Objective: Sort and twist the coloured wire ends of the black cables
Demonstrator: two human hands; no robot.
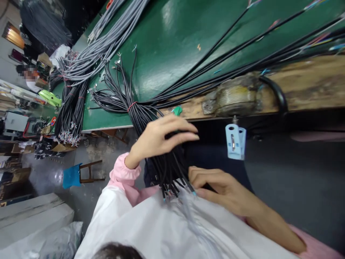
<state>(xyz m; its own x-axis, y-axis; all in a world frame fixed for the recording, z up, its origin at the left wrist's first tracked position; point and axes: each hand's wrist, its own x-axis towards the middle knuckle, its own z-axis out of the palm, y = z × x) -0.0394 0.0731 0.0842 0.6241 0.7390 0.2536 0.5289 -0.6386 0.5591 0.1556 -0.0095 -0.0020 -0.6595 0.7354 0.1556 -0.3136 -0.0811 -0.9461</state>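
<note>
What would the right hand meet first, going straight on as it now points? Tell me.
The right hand would likely meet the black cable bundle near its lower end; depth is unclear, so they may already touch.

I'm seeing the worktop [172, 43] showing a smooth, glossy finish that is throwing back pale glare, while the edge board [304, 84] is showing bare wood, matt, rough and stained. The black cables [138, 114] are wearing smooth plastic-looking jackets with a low sheen; the grey cables [107, 54] are looking just as smooth. A clothespin [230, 146] is showing smooth plastic, with a metal spring gleaming in it. The pink cuff [125, 171] is puckering in soft matt cloth, and the plastic bag [61, 241] is looking crinkled, translucent and shiny.
</note>
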